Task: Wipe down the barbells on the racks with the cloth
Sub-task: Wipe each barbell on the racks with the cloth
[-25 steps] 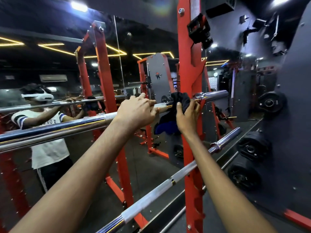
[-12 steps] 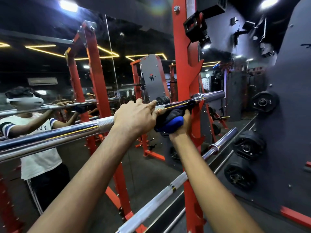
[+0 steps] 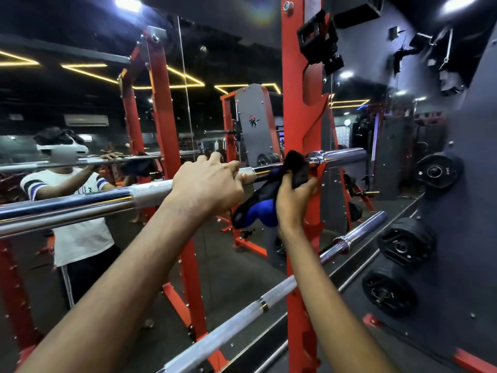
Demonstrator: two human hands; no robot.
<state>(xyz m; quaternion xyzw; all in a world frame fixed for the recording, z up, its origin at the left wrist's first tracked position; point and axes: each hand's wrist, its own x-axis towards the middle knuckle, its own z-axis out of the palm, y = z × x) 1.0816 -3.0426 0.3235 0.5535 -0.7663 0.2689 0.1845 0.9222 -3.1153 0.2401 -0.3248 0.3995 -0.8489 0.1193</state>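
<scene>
The upper barbell [image 3: 88, 203] lies level on the red rack upright [image 3: 301, 125], its long axis running from the near left edge of the view away to the right, where its thick chrome sleeve pokes out past the upright. The left hand [image 3: 207, 187] is curled over the top of this bar, fingers wrapped round the knurled stretch and closed on it. Just to the right of that hand, the right hand [image 3: 293, 197] grips the cloth [image 3: 269, 195] from below, fingers and thumb pinched shut on the dark fabric, which is bunched against the bar right beside the upright; a black part sits over the bar near the collar and a blue part hangs down below the left hand's knuckles. The lower barbell [image 3: 242, 316] rests below both forearms, pointing along much the same line, its sleeve end up and to the right of the right wrist. Beyond the right hand, black weight plates [image 3: 406, 244] hang on a grey panel; their markings are too small to read. Behind the left hand a mirror [image 3: 80, 103] shows a person in a white T-shirt whose chest lettering is partly hidden and unreadable. A small red-and-black logo on a grey machine panel [image 3: 254, 122] above the left hand cannot be made out.
</scene>
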